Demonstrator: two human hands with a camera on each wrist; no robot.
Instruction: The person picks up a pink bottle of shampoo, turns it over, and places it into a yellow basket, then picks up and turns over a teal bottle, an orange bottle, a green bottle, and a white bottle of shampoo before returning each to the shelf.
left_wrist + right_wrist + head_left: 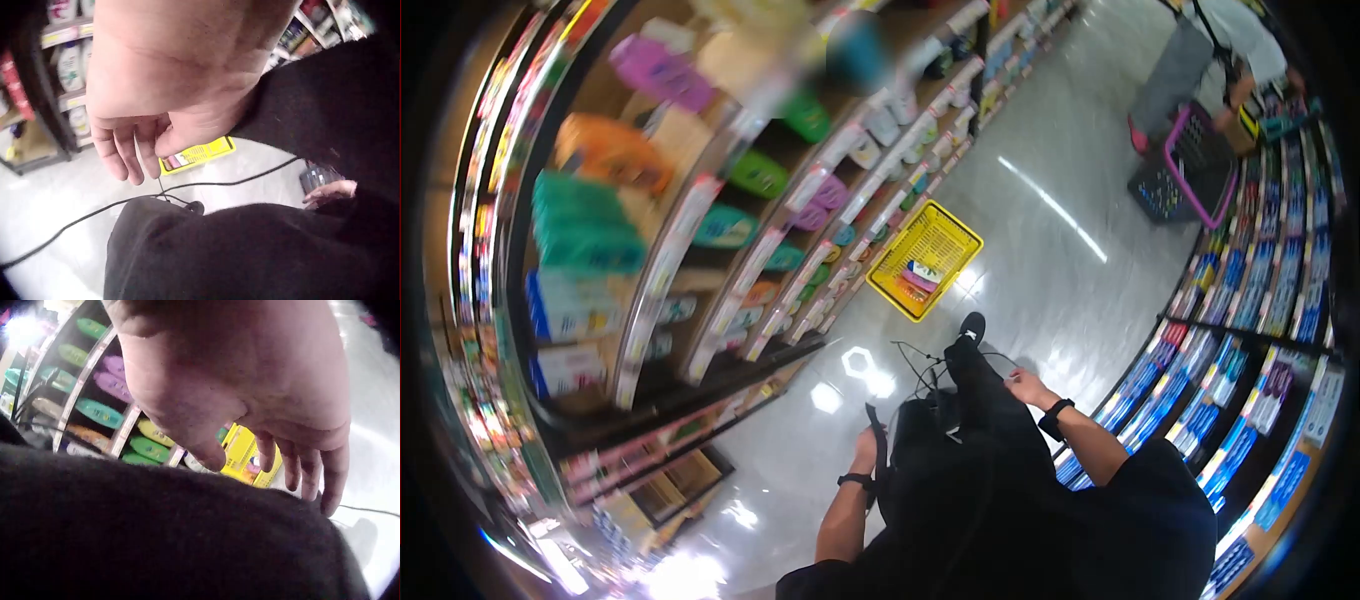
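Observation:
The left hand (866, 450) hangs beside the dark clothing, next to a black strap (878, 440); in the left wrist view its fingers (130, 153) hang loosely with nothing seen between them. On the other side, the right hand (1028, 387) hangs near the thigh, its fingers (306, 469) relaxed, apart and without any object. Thin black cables (920, 372) loop in front of the legs. Ahead on the floor stands a yellow basket (900, 243) holding a few packaged items (920, 278), pink, white and orange in colour.
Shelves with colourful bottles (758, 174) line the left side. More shelves with blue packages (1200, 415) curve along the right. Farther up the aisle a person in grey trousers (1178, 75) stands by a dark basket with a pink rim (1168, 165). The floor (1040, 270) is shiny.

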